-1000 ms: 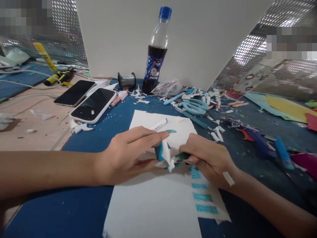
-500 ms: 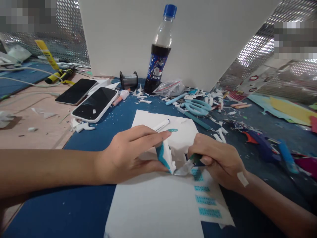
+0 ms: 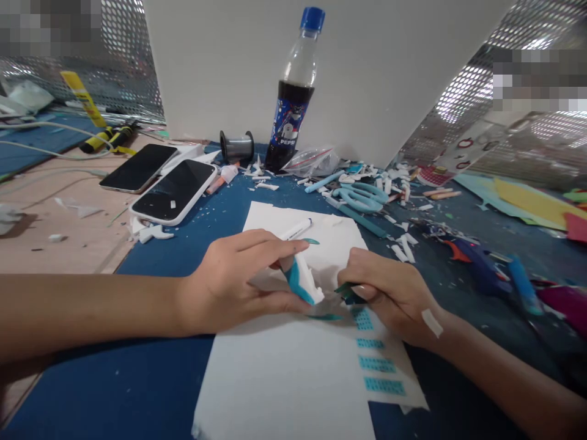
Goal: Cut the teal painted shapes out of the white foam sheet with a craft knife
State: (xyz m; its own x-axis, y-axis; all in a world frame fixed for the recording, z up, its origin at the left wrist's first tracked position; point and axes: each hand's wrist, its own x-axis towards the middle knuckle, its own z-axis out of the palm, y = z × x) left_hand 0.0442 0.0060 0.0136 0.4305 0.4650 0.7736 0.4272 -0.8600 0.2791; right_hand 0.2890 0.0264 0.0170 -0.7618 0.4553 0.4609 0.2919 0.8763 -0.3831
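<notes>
My left hand point(image 3: 243, 278) pinches a small white foam piece point(image 3: 308, 282) with a teal face between thumb and fingers. Closed around a craft knife point(image 3: 349, 293) with a dark green handle is my right hand point(image 3: 389, 296), just right of the foam; the blade is blurred. Both hands are over a white sheet point(image 3: 288, 379). Under the foam a thin teal sliver point(image 3: 328, 317) shows on the sheet. A white pen point(image 3: 297, 230) and a small teal oval point(image 3: 312, 241) lie beyond my left fingers. Teal patterned strips point(image 3: 383, 365) run along the sheet's right side.
Two phones point(image 3: 174, 192) lie at the left. A cola bottle point(image 3: 293, 98) and a wire spool point(image 3: 236, 146) stand by the white panel point(image 3: 376, 73). Blue scissors point(image 3: 362, 197) rest among white scraps point(image 3: 403, 247). A glue gun point(image 3: 477, 263) lies at the right.
My right hand has moved slightly left and up with the knife. The foam piece has tilted in my left hand, and a teal sliver now shows below it.
</notes>
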